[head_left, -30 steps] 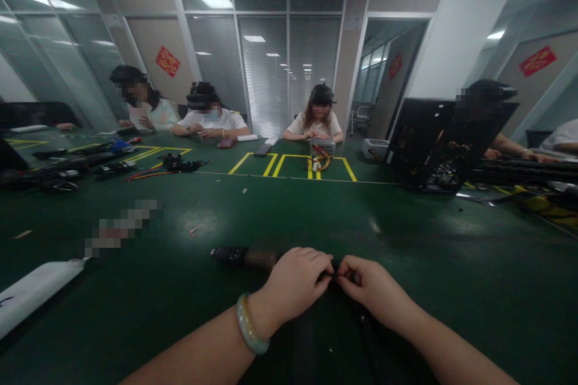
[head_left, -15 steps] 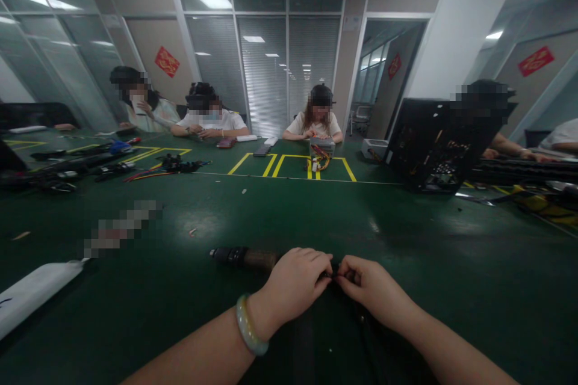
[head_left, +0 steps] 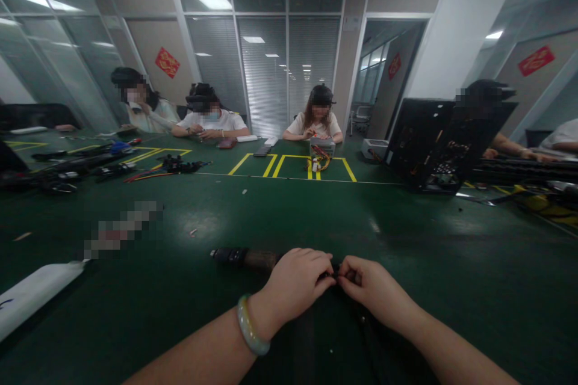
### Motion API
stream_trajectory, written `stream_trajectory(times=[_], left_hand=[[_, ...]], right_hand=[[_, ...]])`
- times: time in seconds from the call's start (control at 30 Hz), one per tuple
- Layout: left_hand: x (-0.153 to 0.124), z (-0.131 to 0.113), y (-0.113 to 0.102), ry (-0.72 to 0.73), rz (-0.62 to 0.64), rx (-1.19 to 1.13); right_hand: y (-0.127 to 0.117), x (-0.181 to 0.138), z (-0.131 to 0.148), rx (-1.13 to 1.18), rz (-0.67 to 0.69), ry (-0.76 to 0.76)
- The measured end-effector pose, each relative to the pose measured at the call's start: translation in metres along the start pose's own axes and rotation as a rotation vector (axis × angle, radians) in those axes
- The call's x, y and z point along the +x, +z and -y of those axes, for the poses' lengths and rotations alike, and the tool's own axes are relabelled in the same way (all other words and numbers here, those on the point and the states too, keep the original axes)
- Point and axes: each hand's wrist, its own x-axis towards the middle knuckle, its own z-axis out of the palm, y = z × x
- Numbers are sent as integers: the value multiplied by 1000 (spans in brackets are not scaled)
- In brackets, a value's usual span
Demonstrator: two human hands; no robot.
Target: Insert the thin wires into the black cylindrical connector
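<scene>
My left hand (head_left: 298,283), with a pale green bangle (head_left: 250,325) on its wrist, and my right hand (head_left: 372,289) meet fingertip to fingertip over the green table (head_left: 271,216). Both are closed in a pinch on a small dark part between them; what it is I cannot make out. A dark cylindrical tool (head_left: 246,257) lies on the table and runs from the left under my left hand. A dark flat thing (head_left: 334,337) lies beneath both wrists.
A white flat object (head_left: 34,292) lies at the near left. An open black computer case (head_left: 433,147) stands at the right. Cables and tools (head_left: 81,165) lie at the far left. Across the table sit several people, one behind a small grey box (head_left: 322,145) with coloured wires.
My hands stay pinched together in the same place. A person at the far left has moved a hand near their face.
</scene>
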Motion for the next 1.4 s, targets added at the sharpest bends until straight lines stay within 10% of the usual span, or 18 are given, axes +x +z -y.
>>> stream_trajectory(times=[1.4], left_hand=[[0,-2,-1,31,13,43]], right_hand=[[-1,0,2,-41,-14,28]])
